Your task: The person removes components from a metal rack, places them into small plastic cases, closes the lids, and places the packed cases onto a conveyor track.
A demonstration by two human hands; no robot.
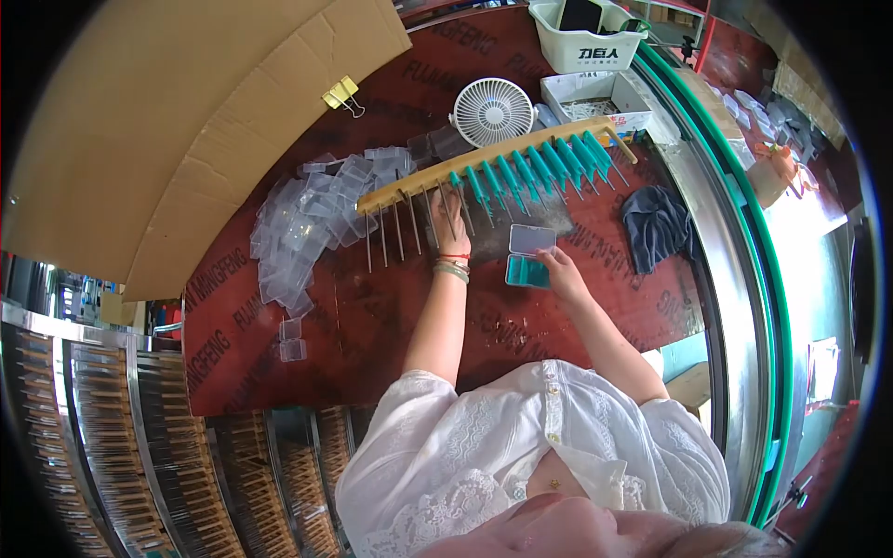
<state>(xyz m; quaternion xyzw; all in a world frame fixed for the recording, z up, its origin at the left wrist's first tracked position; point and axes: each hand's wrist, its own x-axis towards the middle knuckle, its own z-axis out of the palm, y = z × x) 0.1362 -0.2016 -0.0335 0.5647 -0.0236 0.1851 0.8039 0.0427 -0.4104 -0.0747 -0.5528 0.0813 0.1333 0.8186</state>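
My right hand [561, 270] pinches the edge of a small clear plastic box [530, 256]. The box's lid is hinged up, and something flat and teal lies in its lower half. My left hand [448, 221] is up at a wooden rack [409, 190], behind its metal rods, with its fingers partly hidden; whether it grips anything cannot be told. Several slim teal pieces [530, 172] sit on the rods in the rack's right part. Toward the left end the rods are bare.
Left of the rack lies a heap of clear plastic boxes [312, 219]. Behind stand a white fan [494, 112], a white carton [595, 100] and a white basket [591, 42]. A dark cloth [658, 228] lies at right, beside a green-edged rail [765, 279]. Another person's hand [777, 172] is beyond.
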